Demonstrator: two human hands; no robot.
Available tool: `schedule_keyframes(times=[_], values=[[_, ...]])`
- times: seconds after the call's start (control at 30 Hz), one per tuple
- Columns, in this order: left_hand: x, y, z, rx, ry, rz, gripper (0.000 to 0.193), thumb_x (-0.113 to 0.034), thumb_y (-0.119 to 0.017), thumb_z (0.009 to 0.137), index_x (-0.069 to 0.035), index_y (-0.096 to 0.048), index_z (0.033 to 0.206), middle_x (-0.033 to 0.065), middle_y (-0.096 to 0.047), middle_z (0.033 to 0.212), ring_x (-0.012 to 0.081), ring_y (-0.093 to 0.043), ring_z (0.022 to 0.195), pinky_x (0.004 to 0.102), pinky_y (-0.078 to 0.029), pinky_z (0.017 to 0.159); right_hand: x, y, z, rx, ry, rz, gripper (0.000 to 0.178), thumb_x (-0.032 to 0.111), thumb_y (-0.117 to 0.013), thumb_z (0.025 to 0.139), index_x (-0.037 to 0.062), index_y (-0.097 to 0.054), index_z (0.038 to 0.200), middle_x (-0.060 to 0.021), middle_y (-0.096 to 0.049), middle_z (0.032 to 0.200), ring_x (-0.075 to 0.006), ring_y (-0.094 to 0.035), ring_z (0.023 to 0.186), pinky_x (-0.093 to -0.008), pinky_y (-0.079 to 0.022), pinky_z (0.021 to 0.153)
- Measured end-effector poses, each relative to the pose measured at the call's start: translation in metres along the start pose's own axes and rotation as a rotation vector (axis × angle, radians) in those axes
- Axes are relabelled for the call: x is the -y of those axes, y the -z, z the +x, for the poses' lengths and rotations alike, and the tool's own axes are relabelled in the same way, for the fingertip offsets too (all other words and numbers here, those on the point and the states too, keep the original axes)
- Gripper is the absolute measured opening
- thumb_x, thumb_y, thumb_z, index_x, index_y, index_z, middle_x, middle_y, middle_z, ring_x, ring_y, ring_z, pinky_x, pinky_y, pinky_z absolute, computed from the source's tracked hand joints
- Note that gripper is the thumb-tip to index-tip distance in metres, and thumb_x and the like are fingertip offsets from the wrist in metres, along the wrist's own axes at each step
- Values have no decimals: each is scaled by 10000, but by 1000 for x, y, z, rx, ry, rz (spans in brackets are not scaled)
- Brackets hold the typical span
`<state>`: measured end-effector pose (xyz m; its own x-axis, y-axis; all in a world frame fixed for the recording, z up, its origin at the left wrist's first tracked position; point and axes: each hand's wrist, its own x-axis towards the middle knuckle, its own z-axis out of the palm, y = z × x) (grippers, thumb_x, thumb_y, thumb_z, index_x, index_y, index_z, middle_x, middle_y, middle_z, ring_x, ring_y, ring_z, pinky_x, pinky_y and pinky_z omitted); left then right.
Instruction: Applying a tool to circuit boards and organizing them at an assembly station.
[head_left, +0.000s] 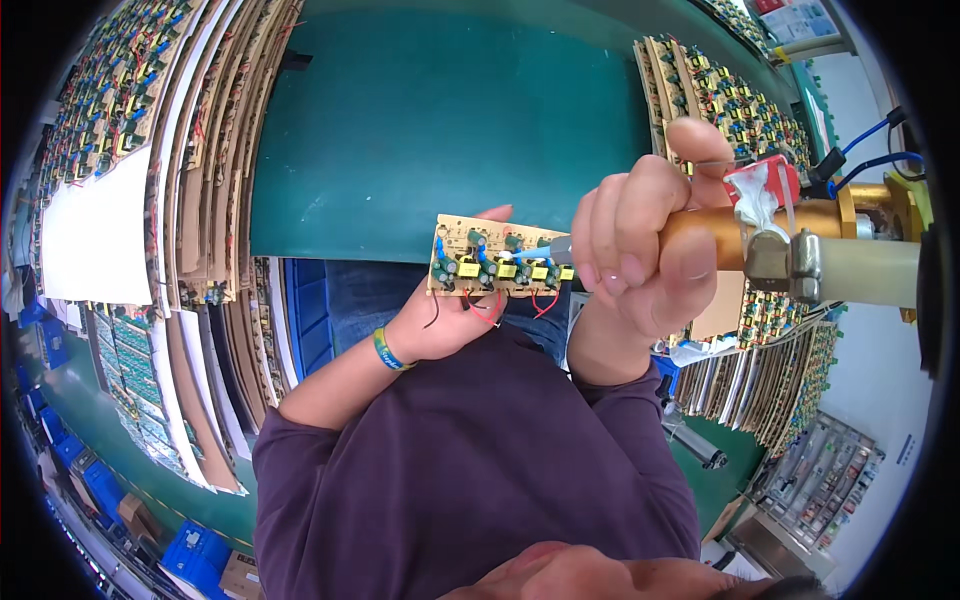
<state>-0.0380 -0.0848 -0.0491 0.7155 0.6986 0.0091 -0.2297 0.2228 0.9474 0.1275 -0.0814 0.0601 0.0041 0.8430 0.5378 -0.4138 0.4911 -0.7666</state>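
My left hand [440, 325] is closed on a tan circuit board panel [455, 256], its fingers beneath and behind it. Yellow transformers, blue parts and green coils stand on the panel, and red and black wires hang from its near edge. In my right hand [640, 230] is a glue dispensing gun with a copper-coloured barrel [725, 238], gripped by curled fingers. The gun's pale tapered nozzle [540, 252] points left and reaches over the panel's parts, with a white blob at its tip. Whether the tip touches the board I cannot tell.
Tall layered stacks of circuit boards [110, 90] and cardboard sheets [225, 150] stand at the left. More board stacks [735, 105] are at the right. The green table [450, 110] spreads ahead. Blue cables [880, 130] and a translucent hose [870, 272] join the gun. Blue bins [195, 555] are lower left.
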Motion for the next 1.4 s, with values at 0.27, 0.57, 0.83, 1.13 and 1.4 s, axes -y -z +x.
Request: schedule_keyframes(times=[0.27, 0.57, 0.83, 1.13, 1.4], values=[[0, -1, 3, -25, 82, -325, 686, 47, -527, 852, -59, -162, 1423, 50, -533, 1125, 110, -562, 974, 280, -477, 850, 3, -4, -1, 31, -3, 51, 563, 308, -553, 915, 20, -280, 1314, -15, -472, 639, -92, -432, 482, -222, -404, 409], [-1, 1, 3, -17, 68, -262, 728, 90, -561, 815, -68, -186, 1418, 55, -539, 1156, 106, -549, 1018, 275, -464, 883, 3, -8, -7, 21, -38, -36, 471, 328, -558, 911, 49, -348, 1227, 9, -447, 622, -83, -429, 479, -215, -398, 415], [-2, -2, 4, -31, 106, -320, 728, 88, -576, 807, -68, -202, 1412, 33, -542, 1118, 85, -536, 990, 257, -460, 855, 2, -5, -7, 33, -27, -16, 424, 334, -553, 913, 59, -373, 1181, 17, -442, 620, -78, -426, 476, -213, -402, 418], [-3, -3, 4, -29, 103, -325, 717, 72, -591, 807, -67, -216, 1402, 29, -542, 1115, 78, -534, 987, 255, -461, 851, 3, -5, -7, 26, -27, -27, 420, 333, -553, 914, 55, -375, 1174, 18, -440, 617, -78, -422, 470, -216, -403, 416], [1, -1, 4, -20, 70, -335, 715, 63, -596, 809, -63, -218, 1402, 33, -544, 1118, 81, -536, 991, 257, -459, 856, 3, -4, -3, 69, -18, -25, 570, 338, -556, 910, 21, -287, 1300, -5, -460, 632, -88, -436, 474, -221, -419, 418]])
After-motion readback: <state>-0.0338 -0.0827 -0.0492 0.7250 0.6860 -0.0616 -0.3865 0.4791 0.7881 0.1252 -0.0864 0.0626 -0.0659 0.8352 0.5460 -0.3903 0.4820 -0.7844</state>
